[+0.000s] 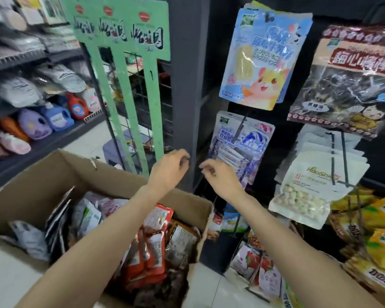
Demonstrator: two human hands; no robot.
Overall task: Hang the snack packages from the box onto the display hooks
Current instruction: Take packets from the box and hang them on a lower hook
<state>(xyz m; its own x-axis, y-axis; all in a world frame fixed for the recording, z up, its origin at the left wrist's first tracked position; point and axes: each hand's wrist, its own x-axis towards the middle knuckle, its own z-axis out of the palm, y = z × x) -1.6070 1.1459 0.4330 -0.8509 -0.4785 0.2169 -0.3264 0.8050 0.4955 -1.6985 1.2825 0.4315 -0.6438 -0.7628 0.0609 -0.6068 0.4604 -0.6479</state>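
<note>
While both hands hover empty: between box and hooks.
Left hand point(169, 167) and right hand point(220, 176) loosely curled, gripping nothing; packs point(151, 247) in box point(31, 187) below. Advised: lift one pack by its top, align hole with hook point(240, 127).

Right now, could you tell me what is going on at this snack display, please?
A person is restocking the hanging rack from a cardboard box that holds many snack packages. Both hands are raised in front of the rack: the left hand and right hand have loosely curled fingers and neither holds a package. The right hand is just beside the purple cow-print packs hanging on a hook. Other packs already hang above and to the right.
</note>
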